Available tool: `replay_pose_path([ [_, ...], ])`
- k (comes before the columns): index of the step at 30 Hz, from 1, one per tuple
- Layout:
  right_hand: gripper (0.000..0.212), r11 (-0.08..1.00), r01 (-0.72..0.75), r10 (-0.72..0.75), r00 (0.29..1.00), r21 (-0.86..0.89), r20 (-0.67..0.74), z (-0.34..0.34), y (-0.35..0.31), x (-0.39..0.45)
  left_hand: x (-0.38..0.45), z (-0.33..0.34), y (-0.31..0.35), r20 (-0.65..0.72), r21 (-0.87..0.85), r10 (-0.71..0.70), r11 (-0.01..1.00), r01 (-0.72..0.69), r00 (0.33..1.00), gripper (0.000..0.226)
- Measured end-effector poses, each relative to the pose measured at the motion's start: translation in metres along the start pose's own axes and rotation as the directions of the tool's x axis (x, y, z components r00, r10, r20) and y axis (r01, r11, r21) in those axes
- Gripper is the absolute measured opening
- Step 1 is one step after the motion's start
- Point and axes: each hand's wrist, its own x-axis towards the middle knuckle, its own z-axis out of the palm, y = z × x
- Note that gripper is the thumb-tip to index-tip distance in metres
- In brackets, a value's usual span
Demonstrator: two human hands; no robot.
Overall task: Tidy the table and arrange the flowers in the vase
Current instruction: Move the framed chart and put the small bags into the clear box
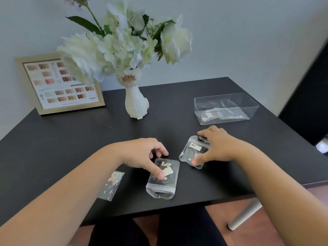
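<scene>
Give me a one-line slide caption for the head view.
Left hand and right hand each grip a clear pouch on the black table, near the cat vase.

Left hand (142, 155) and right hand (215, 146): bare, no rings, watch or bracelets. Forearms uncovered to frame edge (no sleeves in view). Nails short, unpainted. Dark trousers (124, 231) cover the legs below.
</scene>
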Motion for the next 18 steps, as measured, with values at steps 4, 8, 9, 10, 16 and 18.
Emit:
replay_pose_path([
  [4,0.122,1.000,-0.025,0.025,0.999,0.005,-0.026,0.001,-0.009,0.001,-0.005,0.007,-0.003,-0.021,0.053,0.047,0.998,-0.045,0.999,0.080],
  [8,0.109,0.977,0.045,-0.024,0.994,0.207,-0.105,0.003,-0.009,0.000,-0.001,0.007,-0.006,-0.074,-0.004,0.049,0.999,-0.049,0.996,0.057],
  [9,0.103,0.956,0.073,-0.035,0.990,0.283,-0.138,0.006,-0.008,-0.001,0.000,0.006,-0.007,-0.091,-0.022,0.042,0.999,-0.044,0.995,0.052],
  [10,0.098,0.931,0.098,-0.037,0.984,0.351,-0.176,0.009,-0.006,-0.002,0.000,0.005,-0.009,-0.108,-0.038,0.033,0.999,-0.037,0.994,0.048],
  [16,0.074,0.634,0.222,0.027,0.951,0.741,-0.308,0.027,0.009,-0.003,-0.002,0.003,-0.020,-0.117,-0.232,0.043,0.970,-0.069,0.992,0.045],
  [18,0.059,0.488,0.260,0.049,0.945,0.833,-0.324,0.027,0.010,-0.005,-0.002,0.002,-0.023,-0.126,-0.276,0.049,0.958,-0.082,0.991,0.045],
])
